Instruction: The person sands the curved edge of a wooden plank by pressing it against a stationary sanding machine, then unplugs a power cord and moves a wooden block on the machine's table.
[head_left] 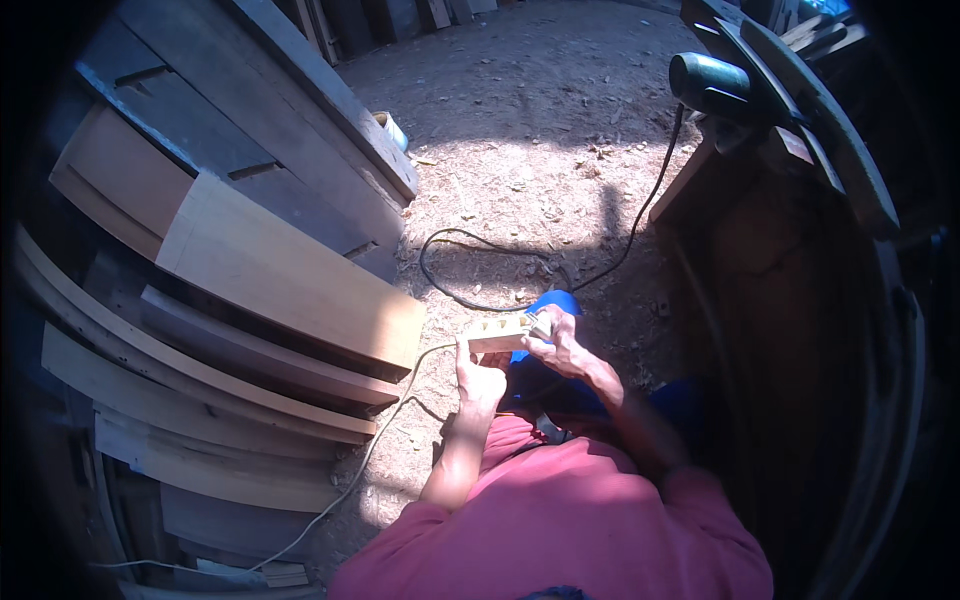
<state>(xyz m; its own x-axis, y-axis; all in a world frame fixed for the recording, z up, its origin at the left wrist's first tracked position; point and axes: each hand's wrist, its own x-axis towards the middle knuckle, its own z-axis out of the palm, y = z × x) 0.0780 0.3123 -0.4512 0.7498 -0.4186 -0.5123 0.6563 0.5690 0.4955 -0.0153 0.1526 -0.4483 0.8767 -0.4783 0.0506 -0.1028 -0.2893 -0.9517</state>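
A pale, long power strip (pixel 488 338) with several sockets along its top lies level in front of my body. My left hand (pixel 481 380) is closed round its left end, thumb up against the side. At the strip's right end my right hand (pixel 563 348) is closed, its fingers pinching what looks like a plug (pixel 539 322) against the last socket. Whether the plug is fully in the socket I cannot tell. From the strip's left end a thin pale cord (pixel 408 393) runs down to the lower left.
Wooden boards (pixel 290 270) are stacked on the left. A black cable (pixel 428 262) loops on the shaving-covered ground and rises to a dark green power tool (pixel 712 84) on a wooden bench (pixel 840 130) at right. A pale container (pixel 393 130) stands behind the boards.
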